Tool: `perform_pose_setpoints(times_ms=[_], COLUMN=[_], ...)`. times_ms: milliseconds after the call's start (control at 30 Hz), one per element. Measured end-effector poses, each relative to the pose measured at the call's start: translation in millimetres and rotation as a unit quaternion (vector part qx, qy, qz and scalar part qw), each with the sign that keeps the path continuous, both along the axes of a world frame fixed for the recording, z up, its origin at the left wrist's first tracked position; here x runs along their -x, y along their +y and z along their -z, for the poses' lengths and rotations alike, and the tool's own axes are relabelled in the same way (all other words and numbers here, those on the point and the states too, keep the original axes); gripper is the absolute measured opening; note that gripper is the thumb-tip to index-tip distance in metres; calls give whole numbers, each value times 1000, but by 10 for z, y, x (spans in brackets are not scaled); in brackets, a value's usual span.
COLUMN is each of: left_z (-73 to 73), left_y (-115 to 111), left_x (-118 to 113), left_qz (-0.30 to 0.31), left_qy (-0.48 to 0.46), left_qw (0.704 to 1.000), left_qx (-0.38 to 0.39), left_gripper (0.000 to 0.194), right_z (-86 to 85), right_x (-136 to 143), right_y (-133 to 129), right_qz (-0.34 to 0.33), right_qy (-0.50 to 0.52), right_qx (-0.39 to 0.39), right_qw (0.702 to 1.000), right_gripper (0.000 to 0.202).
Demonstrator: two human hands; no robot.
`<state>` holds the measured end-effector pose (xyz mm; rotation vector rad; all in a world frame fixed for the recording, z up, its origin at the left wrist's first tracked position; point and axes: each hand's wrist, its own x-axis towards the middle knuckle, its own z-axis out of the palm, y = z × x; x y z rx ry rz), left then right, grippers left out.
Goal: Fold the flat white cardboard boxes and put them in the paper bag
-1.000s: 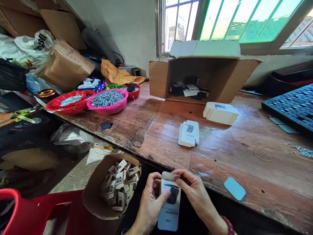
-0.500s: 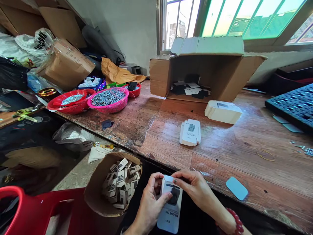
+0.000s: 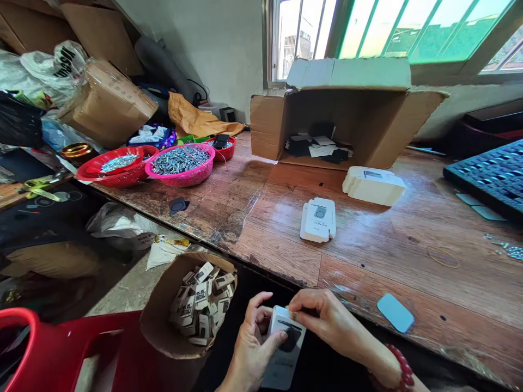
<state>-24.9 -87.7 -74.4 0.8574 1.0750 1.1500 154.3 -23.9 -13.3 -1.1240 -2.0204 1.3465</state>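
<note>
White printed box (image 3: 285, 356) held in both hands, short of bench (image 3: 281, 250) edge. End flap (image 3: 283, 311), standing taller a second ago, now folded down; closing of this end apparently near complete. Long axis runs away from wearer, far end tilted slightly right; flap end points toward bench. Left hand (image 3: 255, 345) grasps box, thumb across printed face; right hand (image 3: 327, 321) pinches flap corner. Lower left: carton (image 3: 157, 326) of small boxes (image 3: 201, 294).

the left hand (image 3: 252, 345) grips a white printed box (image 3: 283, 362), thumb across the front; the right hand (image 3: 327, 318) touches the upper end. beside the wooden bench (image 3: 278, 247), a carton (image 3: 158, 316) holds small boxes (image 3: 202, 294); a pink basket (image 3: 182, 178) contains metal pieces (image 3: 180, 160).
</note>
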Motion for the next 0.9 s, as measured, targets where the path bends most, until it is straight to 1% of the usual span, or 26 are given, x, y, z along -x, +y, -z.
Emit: perform_pose_setpoints(times_ms=[100,167,300,400,467,567,633,733,800,900], left_z=[64,99,155,187,205,224,230,226,218,215], left_y=[-49,-81,-100,-77,-65,-64,-66,-59,-54,-65], left_x=[37,73,139,167,174,174,171,170,170,168], left_qz=[16,40,78,90,91,91,91,78,66,56], left_qy=[-8,-15,-5,-5,-8,-10,-14,-13,-4,-2], left_qw=[1000,999,997,995,995,995,994,995,996,997], left_qx=[2,14,27,32,33,39,50,61,54,49], left_gripper=[56,51,47,48,50,47,46,46,45,45], right_z=[66,148,326,432,486,546,578,618,640,654], right_x=[-36,-55,-51,-14,10,29,36,55,75,95], right_y=[-85,-151,-256,-302,-319,-326,-321,-318,-334,-383], right_qz=[-33,-33,-11,35,68,88,93,109,129,146], right_qy=[3,-2,9,25,35,40,48,93,117,103], right_qx=[3,12,28,75,106,113,124,175,194,164], right_qw=[999,999,999,996,991,989,987,974,965,970], right_gripper=[18,21,23,29,31,17,12,19,24,23])
